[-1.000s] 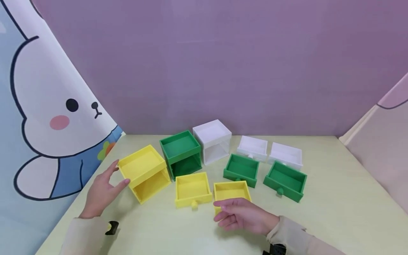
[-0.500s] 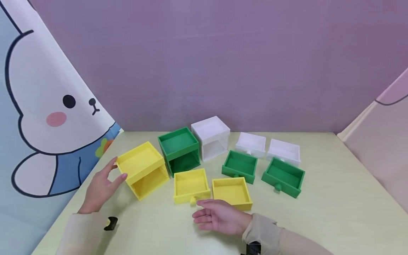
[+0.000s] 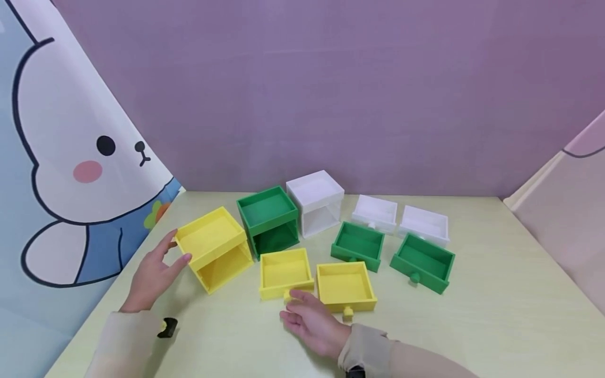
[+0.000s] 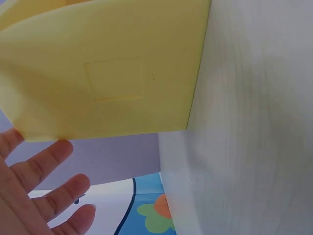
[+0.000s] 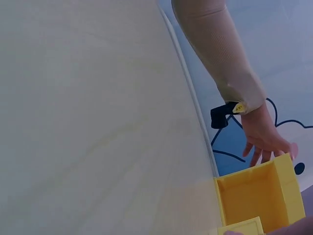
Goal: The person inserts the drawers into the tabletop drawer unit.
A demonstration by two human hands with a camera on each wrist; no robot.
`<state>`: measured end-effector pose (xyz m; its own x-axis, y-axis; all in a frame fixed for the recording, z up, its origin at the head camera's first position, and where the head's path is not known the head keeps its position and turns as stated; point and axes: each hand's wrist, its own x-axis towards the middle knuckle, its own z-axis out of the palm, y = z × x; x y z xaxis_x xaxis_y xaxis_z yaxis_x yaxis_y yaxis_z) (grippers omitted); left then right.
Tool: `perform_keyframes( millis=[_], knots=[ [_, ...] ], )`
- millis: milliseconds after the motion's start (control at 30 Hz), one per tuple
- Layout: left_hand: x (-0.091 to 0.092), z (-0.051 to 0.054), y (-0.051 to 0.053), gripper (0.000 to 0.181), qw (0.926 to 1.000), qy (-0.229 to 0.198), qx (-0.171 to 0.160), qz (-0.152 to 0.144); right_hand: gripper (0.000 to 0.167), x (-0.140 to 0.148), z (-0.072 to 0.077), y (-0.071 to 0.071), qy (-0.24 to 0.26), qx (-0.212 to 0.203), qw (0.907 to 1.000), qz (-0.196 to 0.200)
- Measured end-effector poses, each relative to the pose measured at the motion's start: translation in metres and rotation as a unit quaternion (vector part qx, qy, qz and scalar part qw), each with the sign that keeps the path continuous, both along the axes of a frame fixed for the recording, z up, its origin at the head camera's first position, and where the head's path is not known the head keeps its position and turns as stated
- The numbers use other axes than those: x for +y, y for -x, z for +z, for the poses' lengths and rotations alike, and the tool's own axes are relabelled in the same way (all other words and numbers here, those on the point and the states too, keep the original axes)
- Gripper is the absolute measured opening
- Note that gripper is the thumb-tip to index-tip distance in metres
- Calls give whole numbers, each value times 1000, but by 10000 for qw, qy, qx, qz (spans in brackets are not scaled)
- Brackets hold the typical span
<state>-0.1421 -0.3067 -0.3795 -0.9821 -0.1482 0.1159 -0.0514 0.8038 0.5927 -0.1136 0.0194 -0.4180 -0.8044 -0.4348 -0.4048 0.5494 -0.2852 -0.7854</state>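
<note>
The left hand, spread wide between thumb and fingers, is touching the left side of a yellow, plastic-looking box-shaped cabinet with a shallow tray top and a hollow front; the cabinet is resting on a pale wood-grained table, at the left end of the group. The left-wrist view is showing the fingers lying fairly straight, with some fingertips meeting the cabinet's edge. The right hand, its fingers loosely bent, is reaching to a small yellow knob on the front of a shallow rectangular yellow drawer; whether it is gripping the knob (the fingers are partly covering it) cannot be told. This drawer is lying just right of the yellow cabinet, and a second yellow drawer is sitting just beside it, knob facing the person. Behind, a matching green cabinet and a white cabinet are standing side by side. Farther right, two shallow green drawers are lying in front of two shallow white drawers.
</note>
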Motion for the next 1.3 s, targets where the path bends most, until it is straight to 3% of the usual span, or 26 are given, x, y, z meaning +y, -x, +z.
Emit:
perform_keyframes(
  millis=[400,667,900,1300],
  knots=[
    [1,-2,2,80,9996,-241,-136,48,48,-19,-4,6,26,-180,9977,-656],
    [1,-3,2,78,9997,-199,-103,3,31,-23,-7,5,89,-97,9938,-1107],
    [1,-4,1,81,9993,-286,-218,39,17,-24,-8,5,155,-91,9929,-1178],
    [3,-3,1,82,9986,-506,-162,6,18,-25,-11,6,230,-74,9927,-1180]
  ],
)
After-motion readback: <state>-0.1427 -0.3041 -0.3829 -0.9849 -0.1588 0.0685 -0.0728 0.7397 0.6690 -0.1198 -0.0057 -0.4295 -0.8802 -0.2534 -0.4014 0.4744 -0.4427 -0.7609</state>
